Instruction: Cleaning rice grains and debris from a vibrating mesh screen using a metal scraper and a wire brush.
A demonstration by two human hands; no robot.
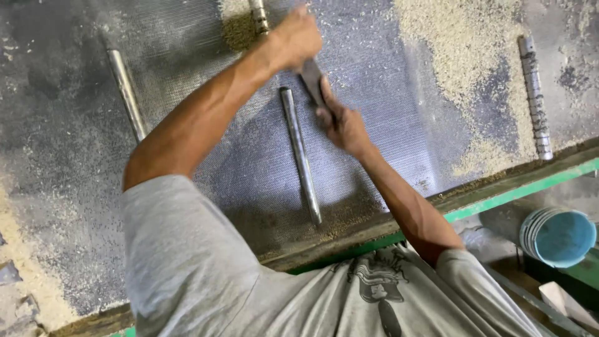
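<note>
My left hand (pixel 294 39) is closed around the upper end of a dark flat metal tool (pixel 311 80). My right hand (pixel 342 123) grips the tool's lower end. Both hands hold the tool against a grey perforated metal screen (pixel 387 125), just right of a long metal rod (pixel 299 153) that lies across the screen. How the tool's tip meets the screen is hidden by my hands.
Tan husk dust (pixel 462 56) covers the screen's upper right and left edge. More rods lie at the left (pixel 126 93), top (pixel 258 15) and right (pixel 535 93). A green frame edge (pixel 499 196) borders the screen. Stacked blue bowls (pixel 557 237) sit at the lower right.
</note>
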